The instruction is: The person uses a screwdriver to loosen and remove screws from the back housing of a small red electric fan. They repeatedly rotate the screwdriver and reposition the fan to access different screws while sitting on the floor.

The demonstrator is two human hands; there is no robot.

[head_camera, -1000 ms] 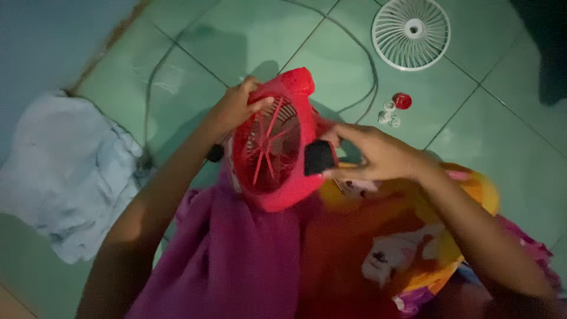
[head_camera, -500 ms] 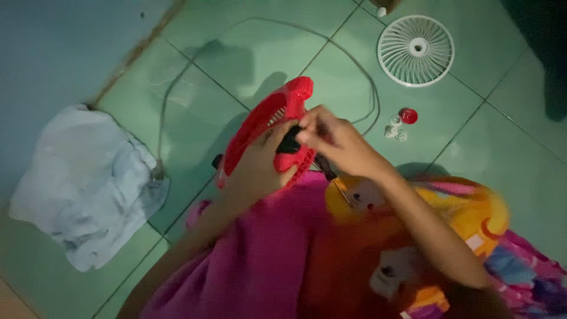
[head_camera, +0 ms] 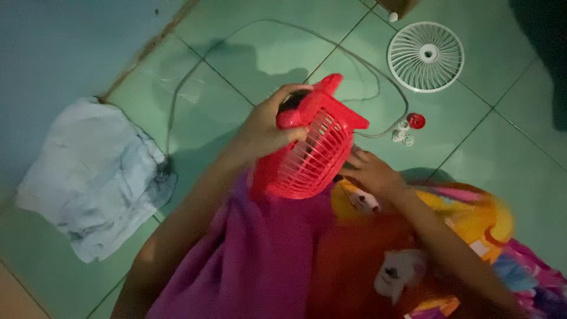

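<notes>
Red fan housing (head_camera: 310,155) — left hand (head_camera: 267,127) grips top.

Dim home floor, green tiles (head_camera: 236,35), crumpled cloth (head_camera: 88,177), loose fan grille (head_camera: 426,57)

Dim light falls on a green tiled floor (head_camera: 248,35) with dark grout lines. At the left a pale wall (head_camera: 53,41) meets it along a brownish edge. A deep shadow fills the upper right corner.
</notes>
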